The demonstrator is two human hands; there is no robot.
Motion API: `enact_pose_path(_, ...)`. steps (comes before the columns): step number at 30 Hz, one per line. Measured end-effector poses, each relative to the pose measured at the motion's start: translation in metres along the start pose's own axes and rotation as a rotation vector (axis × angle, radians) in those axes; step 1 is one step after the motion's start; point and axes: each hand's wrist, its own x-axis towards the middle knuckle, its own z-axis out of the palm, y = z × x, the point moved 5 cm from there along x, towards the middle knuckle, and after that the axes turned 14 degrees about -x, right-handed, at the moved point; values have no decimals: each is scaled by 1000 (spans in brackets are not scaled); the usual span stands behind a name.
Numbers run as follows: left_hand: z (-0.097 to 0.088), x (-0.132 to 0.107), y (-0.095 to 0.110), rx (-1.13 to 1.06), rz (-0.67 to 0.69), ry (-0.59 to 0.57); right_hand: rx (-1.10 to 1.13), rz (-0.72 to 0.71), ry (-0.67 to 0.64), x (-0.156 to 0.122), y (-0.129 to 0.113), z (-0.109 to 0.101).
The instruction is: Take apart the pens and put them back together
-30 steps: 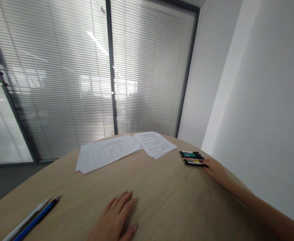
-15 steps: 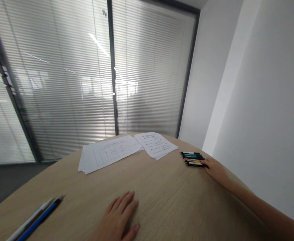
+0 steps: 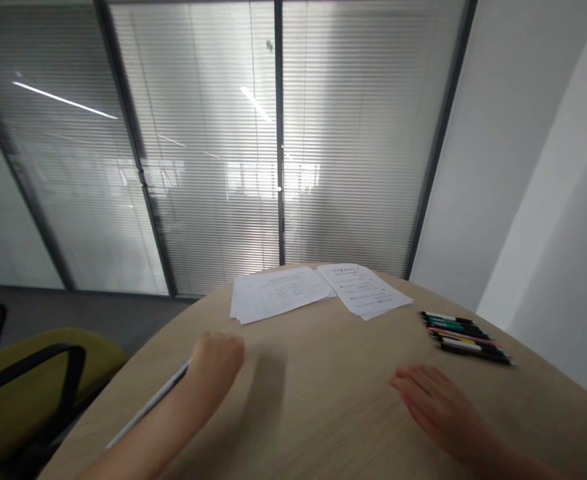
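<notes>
Multicoloured row of slim pens (image 3: 466, 340), right of frame, looks parked: right hand (image 3: 436, 403) just let go, loosely open. Left hand (image 3: 218, 360) swung over by a slim white pen (image 3: 148, 404), lower left; can't tell its grip.

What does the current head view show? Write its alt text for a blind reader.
A person's blurred left hand and right hand are over a wooden table, a slim white stick partly hidden by the left forearm, a row of pens beyond the right hand. Printed sheets lie farther back.
</notes>
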Motion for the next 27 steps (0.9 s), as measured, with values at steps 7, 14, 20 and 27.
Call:
enact_pose_path(7,8,13,-56,-28,-105,-143,101,-23,-19,-3,-16,-6)
enact_pose_path(14,14,15,-51,-65,-88,-142,152,13,-87,-9,-7,3)
enact_pose_path(20,13,17,-62,-66,-166,-94,159,-24,-109,-7,-12,0)
enact_pose_path(27,26,23,-58,-294,-102,-150,195,-10,-121,-10,-11,2)
